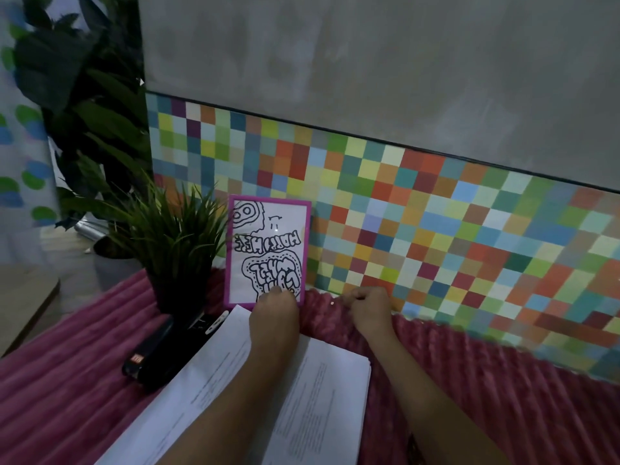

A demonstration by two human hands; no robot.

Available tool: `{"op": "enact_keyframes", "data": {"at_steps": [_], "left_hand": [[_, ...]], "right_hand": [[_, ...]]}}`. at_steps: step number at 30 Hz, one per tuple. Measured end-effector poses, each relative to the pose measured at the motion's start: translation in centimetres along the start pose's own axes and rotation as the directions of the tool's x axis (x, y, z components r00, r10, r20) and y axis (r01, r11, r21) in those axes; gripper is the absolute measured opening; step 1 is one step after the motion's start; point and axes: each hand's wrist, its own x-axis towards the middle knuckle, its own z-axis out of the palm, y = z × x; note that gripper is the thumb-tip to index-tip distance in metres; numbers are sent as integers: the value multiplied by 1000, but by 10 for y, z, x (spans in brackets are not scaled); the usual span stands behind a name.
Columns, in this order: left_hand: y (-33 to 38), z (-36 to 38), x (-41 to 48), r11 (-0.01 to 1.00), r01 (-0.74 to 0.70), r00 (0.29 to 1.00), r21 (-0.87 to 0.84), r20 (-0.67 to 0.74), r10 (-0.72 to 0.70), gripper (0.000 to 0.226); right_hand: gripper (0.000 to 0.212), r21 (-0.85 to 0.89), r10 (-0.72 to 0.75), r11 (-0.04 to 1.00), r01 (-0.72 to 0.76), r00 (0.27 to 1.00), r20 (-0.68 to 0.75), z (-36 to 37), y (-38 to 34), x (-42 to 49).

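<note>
Holding the bottom edge of the framed picture [268,250], the left hand [273,312] has its fingers [277,290] bent forward onto the lower front of the drawing. The thumb is hidden behind the hand. The right hand [369,307] is just right of the frame and apart from it, fingers curled in tight, knuckles toward the wall, nothing seen in the grip. It rests on the far edge of the cover [503,414]. A tiny bright speck [332,302] sits on the fabric just left of that fist, too small to identify.

Counts: 2 hands, 1 framed picture, 1 paper stack, 1 stapler, 1 pen, 2 plants.

- **Framed picture:** flat rectangle with a magenta border and a white sheet. Thick black doodle lines and bubble letters read upside down. It stands upright on the cover, back to the wall strip [436,213], bottom edge right under the left fingertips.
- **Paper stack** [318,397]: white printed sheets, rectangular, lying flat under the left forearm.
- **Stapler** [151,360]: black, long, red label at the near end, just left of the papers.
- **Pen** [217,321]: white and black, only partly seen at the papers' far corner.
- **Small plant** [174,236]: thin spiky green blades in a dark pot, just left of the frame, blades reaching its left border.
- **Big plant** [84,95]: broad dark leaves, further left and behind.
- **Cover:** pink, plush, ribbed.
- **Wall strip:** small multicolour squares in a checker pattern, with a plain grey wall [369,62] above.
</note>
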Motion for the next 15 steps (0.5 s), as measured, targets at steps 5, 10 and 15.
{"op": "enact_keyframes", "data": {"at_steps": [5,10,15], "left_hand": [[1,0,-2,1000,13,1000,-26,-20,-14,20],[1,0,-3,998,4,999,-61,-40,-6,23],[0,2,-3,993,-7,998,-114,-66,-1,23]], "right_hand": [[23,-121,-54,991,57,998,34,8,-2,3],[11,-295,-168,937,187,982,90,9,-9,0],[22,-295,-175,938,184,983,59,11,-6,-2]]}}
